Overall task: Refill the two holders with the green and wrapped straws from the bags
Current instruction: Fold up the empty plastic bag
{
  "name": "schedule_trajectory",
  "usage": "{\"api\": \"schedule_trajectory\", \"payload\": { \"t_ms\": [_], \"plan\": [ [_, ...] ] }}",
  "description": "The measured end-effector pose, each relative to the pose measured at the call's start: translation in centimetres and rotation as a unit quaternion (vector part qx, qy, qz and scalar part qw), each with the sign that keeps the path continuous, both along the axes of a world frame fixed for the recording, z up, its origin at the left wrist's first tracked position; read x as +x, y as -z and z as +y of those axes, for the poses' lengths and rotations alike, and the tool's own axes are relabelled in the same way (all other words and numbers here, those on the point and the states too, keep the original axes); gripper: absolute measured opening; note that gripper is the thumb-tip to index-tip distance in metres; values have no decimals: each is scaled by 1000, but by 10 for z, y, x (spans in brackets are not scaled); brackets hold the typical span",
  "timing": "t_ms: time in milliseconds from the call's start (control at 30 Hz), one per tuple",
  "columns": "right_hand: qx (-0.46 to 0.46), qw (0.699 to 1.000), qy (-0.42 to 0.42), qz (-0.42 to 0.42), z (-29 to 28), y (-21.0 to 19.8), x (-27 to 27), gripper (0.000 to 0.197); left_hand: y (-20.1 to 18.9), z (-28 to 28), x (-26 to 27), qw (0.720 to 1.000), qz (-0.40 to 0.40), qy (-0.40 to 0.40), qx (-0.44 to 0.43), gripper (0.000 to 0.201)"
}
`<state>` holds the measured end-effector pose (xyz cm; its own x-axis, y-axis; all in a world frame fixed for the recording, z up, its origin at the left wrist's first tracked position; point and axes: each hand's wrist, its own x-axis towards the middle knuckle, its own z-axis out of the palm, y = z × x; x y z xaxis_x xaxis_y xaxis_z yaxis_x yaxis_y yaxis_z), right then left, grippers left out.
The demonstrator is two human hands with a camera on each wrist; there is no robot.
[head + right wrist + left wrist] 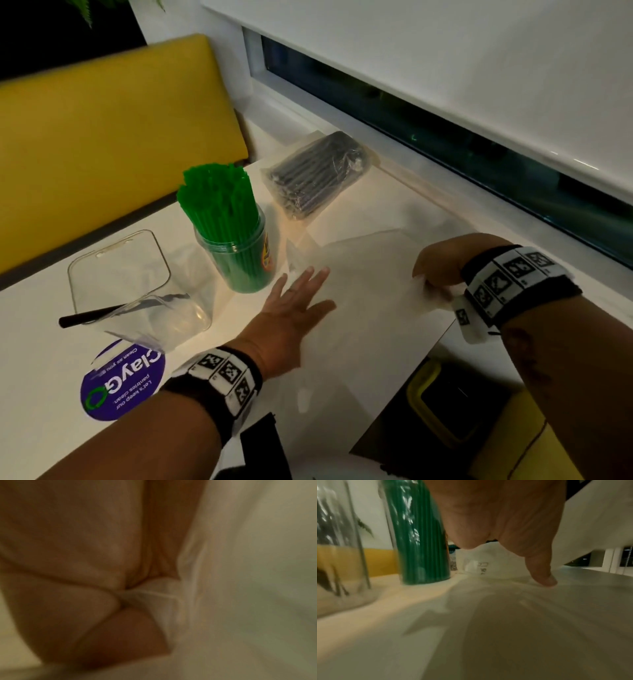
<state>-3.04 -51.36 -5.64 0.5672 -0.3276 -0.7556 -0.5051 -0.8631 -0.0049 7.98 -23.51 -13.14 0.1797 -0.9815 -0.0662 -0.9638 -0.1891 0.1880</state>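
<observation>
Right wrist view alone — right hand point(106, 601) pinching clear bag point(164, 601).

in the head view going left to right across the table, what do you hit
clear plastic square holder with one black straw → round jar packed with green straws → flat left hand on an empty clear bag → right hand pinching that bag's edge.

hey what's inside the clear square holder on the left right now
The clear holder shows just one dark wrapped straw lying slanted, its end sticking out over the rim; otherwise it looks empty. Reflections blur its bottom, so anything small there cannot be told.
</observation>
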Motion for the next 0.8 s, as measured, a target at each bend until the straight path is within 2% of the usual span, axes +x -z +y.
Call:
{"api": "schedule_trajectory", "payload": {
  "t_ms": [33, 67, 100, 133, 200, 267, 300, 367, 400, 433, 467, 500, 533, 567, 600, 633, 667, 700, 733, 767, 800],
  "plan": [
    [7, 1000, 3, 4, 0, -2, 3, 10, 4, -2, 0, 999, 26, 4, -39, 66],
    [-2, 1000, -3, 1, -1, -5, 5, 13, 10, -3, -1, 995, 71, -10, -68, 47],
    [-16, 1000, -13, -9, -4, -9, 4, 19, 14, -4, -1, 988, 129, -37, -79, 38],
    [-36, 998, -31, -30, -10, -13, 3, 29, 14, -5, -2, 974, 196, -88, -69, 40],
    [-83, 992, -49, -88, -24, -21, -7, 41, 12, -3, 2, 923, 311, -224, -26, 60],
    [-93, 978, 13, -187, -43, -22, -28, 54, 9, 2, 8, 872, 385, -303, -16, 56],
    [-66, 964, 69, -247, -51, -21, -39, 66, 7, 4, 10, 852, 414, -319, -31, 52],
    [45, 925, 174, -336, -58, -15, -60, 96, 7, 3, 12, 804, 482, -342, -57, 46],
    [111, 901, 215, -360, -55, -9, -67, 109, 7, 2, 10, 776, 519, -347, -95, 32],
    [163, 882, 246, -369, -50, -3, -70, 117, -1, -1, 6, 734, 563, -354, -137, 9],
    [189, 874, 253, -370, -44, 4, -69, 119, -4, -4, 5, 698, 601, -347, -174, 23],
    [195, 880, 237, -362, -38, 12, -66, 118, -4, -6, 4, 666, 634, -342, -194, 54],
    [190, 892, 212, -351, -30, 17, -60, 112, 1, -6, 6, 654, 649, -327, -209, 75],
    [188, 898, 193, -347, -23, 24, -54, 101, 4, -8, 7, 628, 675, -320, -221, 80],
    [191, 893, 192, -359, -17, 29, -47, 83, 4, -8, 8, 616, 677, -339, -216, 76],
    [205, 868, 223, -393, -14, 33, -40, 60, 5, -8, 8, 603, 681, -353, -218, 67],
    [225, 822, 280, -442, -9, 34, -35, 36, 10, -9, 10, 586, 684, -374, -220, 57],
    [234, 772, 337, -486, -8, 35, -31, 21, 12, -9, 12, 587, 680, -383, -216, 51],
    [216, 739, 371, -519, -9, 33, -28, 18, 12, -10, 13, 608, 651, -404, -211, 50],
    [174, 736, 373, -538, -12, 30, -26, 21, 12, -11, 16, 635, 605, -433, -207, 52],
    [113, 760, 344, -540, -16, 26, -26, 25, 11, -11, 18, 675, 544, -467, -176, 57]
  ]
}}
